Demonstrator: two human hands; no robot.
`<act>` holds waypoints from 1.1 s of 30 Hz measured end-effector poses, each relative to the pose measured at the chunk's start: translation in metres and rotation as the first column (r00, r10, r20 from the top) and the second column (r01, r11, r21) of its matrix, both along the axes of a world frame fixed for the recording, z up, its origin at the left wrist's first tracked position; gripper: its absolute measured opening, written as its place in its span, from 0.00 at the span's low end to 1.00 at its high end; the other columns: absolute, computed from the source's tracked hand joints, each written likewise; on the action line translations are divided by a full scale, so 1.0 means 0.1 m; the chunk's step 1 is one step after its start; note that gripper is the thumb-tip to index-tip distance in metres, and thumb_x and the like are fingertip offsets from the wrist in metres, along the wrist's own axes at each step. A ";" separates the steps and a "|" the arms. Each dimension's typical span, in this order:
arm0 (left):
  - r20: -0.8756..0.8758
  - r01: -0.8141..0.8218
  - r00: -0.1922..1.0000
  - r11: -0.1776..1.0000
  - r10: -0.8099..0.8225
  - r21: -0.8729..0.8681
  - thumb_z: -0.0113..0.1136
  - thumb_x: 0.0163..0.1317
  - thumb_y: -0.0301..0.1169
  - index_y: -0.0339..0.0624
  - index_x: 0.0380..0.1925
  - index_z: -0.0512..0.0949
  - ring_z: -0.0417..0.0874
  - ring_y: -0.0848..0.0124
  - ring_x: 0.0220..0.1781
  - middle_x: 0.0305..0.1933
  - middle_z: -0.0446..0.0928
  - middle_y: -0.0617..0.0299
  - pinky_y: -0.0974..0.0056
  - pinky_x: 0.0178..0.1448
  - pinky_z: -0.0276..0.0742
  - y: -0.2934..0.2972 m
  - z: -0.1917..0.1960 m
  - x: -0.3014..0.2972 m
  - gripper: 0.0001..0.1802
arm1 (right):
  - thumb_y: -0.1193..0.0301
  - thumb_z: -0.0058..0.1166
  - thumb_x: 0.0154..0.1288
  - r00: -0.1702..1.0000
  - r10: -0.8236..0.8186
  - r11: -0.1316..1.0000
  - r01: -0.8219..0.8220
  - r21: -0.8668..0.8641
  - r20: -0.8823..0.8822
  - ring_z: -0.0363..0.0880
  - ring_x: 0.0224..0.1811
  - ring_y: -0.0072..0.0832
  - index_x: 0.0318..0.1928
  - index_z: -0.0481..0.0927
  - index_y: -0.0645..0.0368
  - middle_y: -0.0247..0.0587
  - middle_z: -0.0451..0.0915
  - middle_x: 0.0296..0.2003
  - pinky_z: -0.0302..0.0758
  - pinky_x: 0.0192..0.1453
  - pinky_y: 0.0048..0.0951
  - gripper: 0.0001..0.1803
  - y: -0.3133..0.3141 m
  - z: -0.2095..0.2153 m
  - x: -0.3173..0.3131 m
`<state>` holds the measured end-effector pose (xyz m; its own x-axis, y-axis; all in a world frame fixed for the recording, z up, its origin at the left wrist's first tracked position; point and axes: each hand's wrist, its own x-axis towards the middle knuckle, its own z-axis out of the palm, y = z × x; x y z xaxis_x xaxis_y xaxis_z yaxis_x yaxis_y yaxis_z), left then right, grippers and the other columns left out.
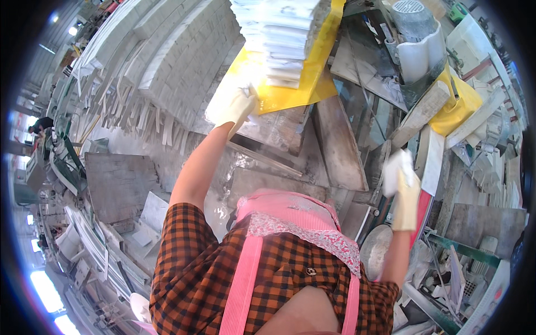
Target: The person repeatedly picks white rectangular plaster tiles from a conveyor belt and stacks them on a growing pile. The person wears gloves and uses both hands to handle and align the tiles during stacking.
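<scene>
My left hand [239, 108], in a pale cream glove, reaches forward to the near edge of a yellow sheet [290, 99]. Its fingers look curled in beside a small whitish piece, but glare hides what they grip. On the yellow sheet stands a tall stack of white stone tiles [286, 42]. Off to the right, my right hand [407, 198], gloved alike, is closed round a white block-like piece [397, 167]. Motion blurs that piece, so its exact kind does not show. Below it sits a round, whitish-crusted basin [376, 251].
Long rows of stacked pale stone strips [178, 61] fill the far left. Worn boards [341, 142] lean ahead of me. A white tub [416, 58] and a yellow cloth-like sheet [455, 103] sit at the far right. A grey panel [120, 181] stands at left.
</scene>
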<state>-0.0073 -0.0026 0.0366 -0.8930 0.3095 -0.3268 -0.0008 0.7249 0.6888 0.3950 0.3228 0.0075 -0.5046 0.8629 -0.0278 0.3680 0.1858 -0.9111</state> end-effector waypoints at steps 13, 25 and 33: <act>0.057 -0.005 0.998 0.984 -0.006 0.179 0.53 0.70 0.54 0.32 0.68 0.69 0.86 0.61 0.53 0.63 0.77 0.45 0.58 0.45 0.85 -0.15 -0.25 -0.01 0.39 | 0.59 0.62 0.72 0.871 0.235 0.955 -0.290 -0.067 -0.431 0.85 0.39 0.32 0.56 0.82 0.63 0.45 0.88 0.41 0.81 0.45 0.39 0.22 -2.53 -0.47 -3.33; 0.099 -0.070 0.995 0.898 0.030 0.434 0.70 0.61 0.48 0.26 0.64 0.71 0.82 0.58 0.54 0.58 0.79 0.45 0.57 0.55 0.81 -0.02 -0.50 -0.15 0.42 | 0.51 0.68 0.58 0.756 0.653 0.719 -0.603 0.346 -0.039 0.68 0.70 0.52 0.65 0.74 0.64 0.59 0.74 0.63 0.67 0.74 0.45 0.41 -2.14 -0.58 -3.10; -0.104 -0.081 0.988 0.956 0.115 0.283 0.67 0.61 0.41 0.29 0.63 0.73 0.82 0.57 0.54 0.57 0.80 0.43 0.56 0.58 0.78 -0.04 -0.58 -0.15 0.35 | 0.67 0.62 0.64 0.998 0.019 0.766 0.029 0.642 -0.067 0.77 0.51 0.49 0.50 0.84 0.58 0.47 0.83 0.47 0.74 0.59 0.47 0.15 0.12 -0.53 -0.87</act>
